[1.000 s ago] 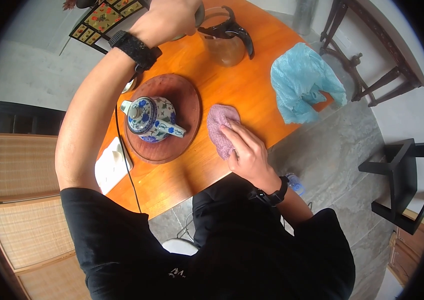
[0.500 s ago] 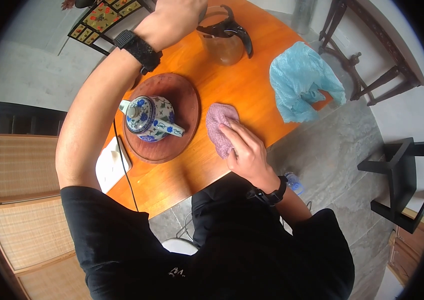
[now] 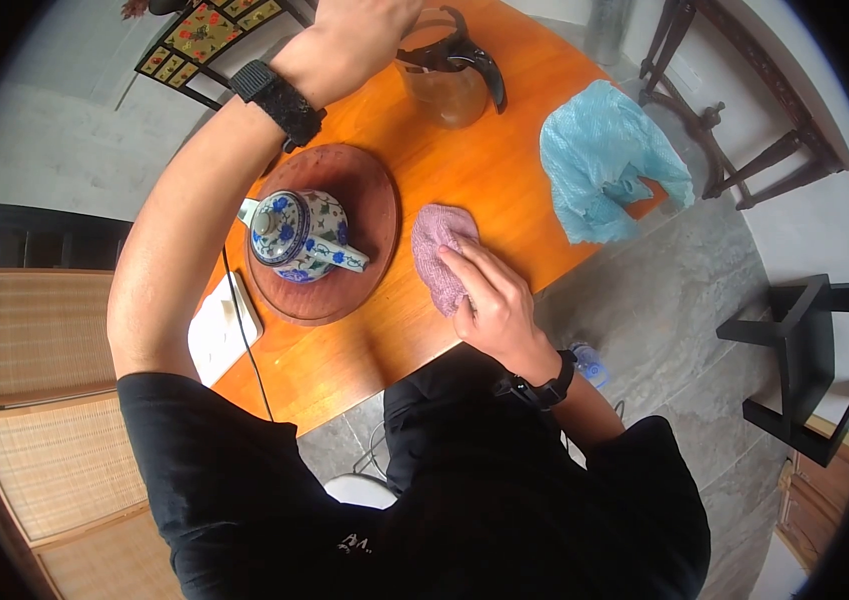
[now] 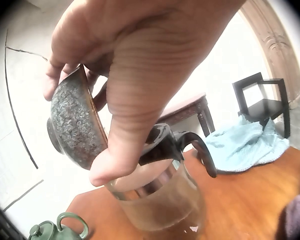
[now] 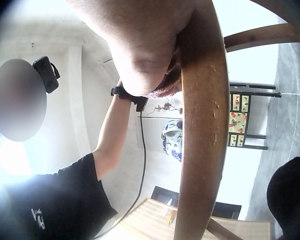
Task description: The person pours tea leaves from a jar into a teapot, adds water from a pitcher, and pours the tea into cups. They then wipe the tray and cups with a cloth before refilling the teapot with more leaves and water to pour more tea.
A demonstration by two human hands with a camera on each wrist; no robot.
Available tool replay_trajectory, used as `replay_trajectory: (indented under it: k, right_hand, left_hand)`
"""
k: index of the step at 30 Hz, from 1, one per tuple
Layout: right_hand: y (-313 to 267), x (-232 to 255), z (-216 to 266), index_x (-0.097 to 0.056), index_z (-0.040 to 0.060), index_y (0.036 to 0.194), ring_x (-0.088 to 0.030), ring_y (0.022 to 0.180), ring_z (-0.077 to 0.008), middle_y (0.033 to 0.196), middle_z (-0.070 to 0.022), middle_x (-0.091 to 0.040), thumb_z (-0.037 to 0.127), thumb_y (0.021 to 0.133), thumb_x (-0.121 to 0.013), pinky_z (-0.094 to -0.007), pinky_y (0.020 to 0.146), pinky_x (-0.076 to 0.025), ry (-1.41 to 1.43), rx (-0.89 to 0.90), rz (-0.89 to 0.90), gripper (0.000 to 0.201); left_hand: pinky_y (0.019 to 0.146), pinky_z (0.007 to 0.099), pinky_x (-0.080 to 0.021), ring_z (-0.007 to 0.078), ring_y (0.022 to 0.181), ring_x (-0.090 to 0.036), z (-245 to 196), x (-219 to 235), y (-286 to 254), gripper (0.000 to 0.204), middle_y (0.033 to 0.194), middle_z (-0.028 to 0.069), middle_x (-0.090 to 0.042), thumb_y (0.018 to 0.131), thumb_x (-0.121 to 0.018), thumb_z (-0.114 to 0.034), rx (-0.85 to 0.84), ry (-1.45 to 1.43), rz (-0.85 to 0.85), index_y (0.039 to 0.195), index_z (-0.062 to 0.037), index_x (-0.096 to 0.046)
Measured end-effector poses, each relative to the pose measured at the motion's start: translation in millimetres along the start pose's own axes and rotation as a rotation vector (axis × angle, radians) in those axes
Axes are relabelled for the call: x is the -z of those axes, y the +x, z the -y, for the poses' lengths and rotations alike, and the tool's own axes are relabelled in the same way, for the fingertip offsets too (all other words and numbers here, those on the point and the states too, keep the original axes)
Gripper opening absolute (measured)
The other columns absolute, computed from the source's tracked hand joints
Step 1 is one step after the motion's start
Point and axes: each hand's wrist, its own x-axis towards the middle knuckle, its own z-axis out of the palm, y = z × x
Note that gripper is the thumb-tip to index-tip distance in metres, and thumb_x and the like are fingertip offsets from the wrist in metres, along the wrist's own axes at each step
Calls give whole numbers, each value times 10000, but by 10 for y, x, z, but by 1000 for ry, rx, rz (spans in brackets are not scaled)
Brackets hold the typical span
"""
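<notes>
My left hand (image 3: 370, 40) grips a grey speckled bowl (image 4: 75, 120), thumb at one side of the rim and fingers at the other. Tipped on its side, the bowl is held beside and above the mouth of a glass pitcher (image 4: 162, 205) with a black lid and handle. In the head view the left hand hides the bowl. On the wooden table (image 3: 385, 340), a folded pink cloth (image 3: 437, 250) lies under the outstretched fingers of my right hand (image 3: 500, 305). A blue-and-white teapot (image 3: 320, 225) stands on a round wooden tray (image 3: 377, 185) between my arms.
A crumpled light-blue plastic bag (image 3: 600, 150) lies at the table's right edge. Left of the tray are a white flat object (image 3: 220, 335) and a black cable (image 3: 250, 350). A green teapot (image 4: 57, 231) shows low in the left wrist view.
My left hand has shifted slightly right toward the pitcher, and the bowl's edge, seen earlier beside the fingers, is now hidden in the head view. The right hand stays on the cloth.
</notes>
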Motion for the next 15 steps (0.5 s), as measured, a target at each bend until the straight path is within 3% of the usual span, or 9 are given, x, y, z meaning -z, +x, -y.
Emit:
replay_trajectory:
  k: [15]
  right_hand:
    - [5, 16, 14, -601, -28, 1171, -608, 1062, -393, 1165, -249, -600, -27, 656, -541, -428, 925, -501, -4, -3, 9, 518]
  left_hand:
    - [824, 368, -410, 298, 999, -455, 21, -66, -20, 389, 1068, 139, -467, 758, -609, -128, 36, -62, -71, 1109, -1, -501]
